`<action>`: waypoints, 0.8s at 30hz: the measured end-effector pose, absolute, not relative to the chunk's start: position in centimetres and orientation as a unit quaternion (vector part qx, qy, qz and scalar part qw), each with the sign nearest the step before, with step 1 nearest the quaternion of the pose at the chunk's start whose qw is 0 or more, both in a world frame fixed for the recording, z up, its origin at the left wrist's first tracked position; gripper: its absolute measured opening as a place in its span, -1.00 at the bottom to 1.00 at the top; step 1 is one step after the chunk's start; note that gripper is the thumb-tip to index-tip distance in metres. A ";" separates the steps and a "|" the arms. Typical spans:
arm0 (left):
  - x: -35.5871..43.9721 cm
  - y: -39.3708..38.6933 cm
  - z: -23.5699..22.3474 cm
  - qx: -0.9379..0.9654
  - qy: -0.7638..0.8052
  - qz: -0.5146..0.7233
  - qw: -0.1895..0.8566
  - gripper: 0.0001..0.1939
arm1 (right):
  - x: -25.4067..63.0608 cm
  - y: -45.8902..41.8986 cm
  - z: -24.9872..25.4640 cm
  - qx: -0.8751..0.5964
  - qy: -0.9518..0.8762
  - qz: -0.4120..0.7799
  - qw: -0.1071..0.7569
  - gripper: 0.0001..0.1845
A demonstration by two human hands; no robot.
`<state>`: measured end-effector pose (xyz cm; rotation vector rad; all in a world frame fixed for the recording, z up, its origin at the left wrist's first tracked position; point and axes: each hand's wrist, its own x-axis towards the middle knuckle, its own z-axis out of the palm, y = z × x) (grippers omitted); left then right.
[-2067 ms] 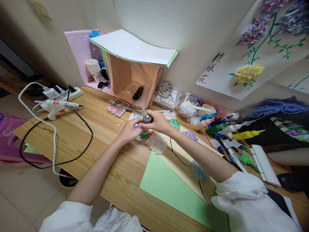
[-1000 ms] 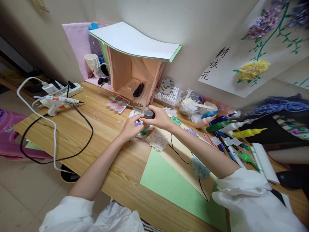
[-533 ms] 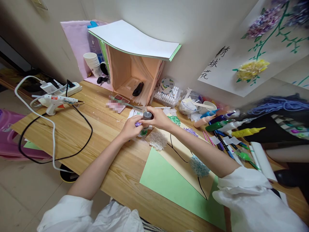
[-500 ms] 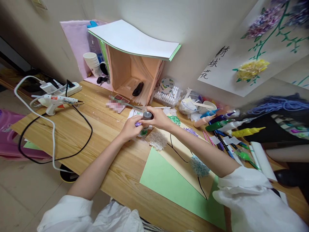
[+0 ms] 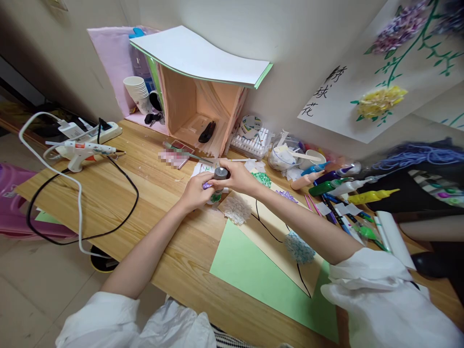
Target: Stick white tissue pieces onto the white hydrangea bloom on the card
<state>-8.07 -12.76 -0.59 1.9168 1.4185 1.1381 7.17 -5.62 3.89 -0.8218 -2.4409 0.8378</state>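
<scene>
Both my hands meet over the wooden table (image 5: 119, 203) near its middle. My right hand (image 5: 237, 177) is closed round a small grey-capped bottle (image 5: 220, 173), gripping it from the right. My left hand (image 5: 195, 192) is closed beside it, its fingertips pinching a small purple piece (image 5: 206, 185) against the bottle. Under the bottle lies something green (image 5: 216, 197). A white crumpled paper cluster (image 5: 236, 210) lies just in front of my right wrist on a tan sheet (image 5: 270, 227).
A green sheet (image 5: 261, 280) lies at the near edge. A hot glue gun (image 5: 78, 152) with cables and a power strip (image 5: 105, 131) sit at left. An open wooden box (image 5: 195, 108) and paper cups (image 5: 136, 92) stand at the back. Coloured glue bottles and pens (image 5: 340, 191) crowd the right.
My hands have stayed together on the bottle, shifting only slightly. The view has drifted a little; the purple piece now shows at my left fingertips.
</scene>
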 end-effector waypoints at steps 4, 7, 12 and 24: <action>-8.0 -12.8 -0.6 0.699 0.525 0.417 0.250 -0.89 | 7.2 -5.6 3.8 -0.294 -0.882 0.299 0.214 -0.54; -8.0 -12.8 -0.7 0.698 0.527 0.415 0.249 -0.89 | 7.2 -5.7 3.8 -0.294 -0.882 0.300 0.212 -0.54; -8.0 -12.8 -0.7 0.703 0.518 0.422 0.243 -0.87 | 7.3 -5.7 3.8 -0.297 -0.881 0.304 0.209 -0.56; -9.4 -12.8 0.8 0.637 0.530 0.449 0.335 -0.63 | 8.3 -5.8 4.7 -0.394 -0.811 0.309 0.304 -0.54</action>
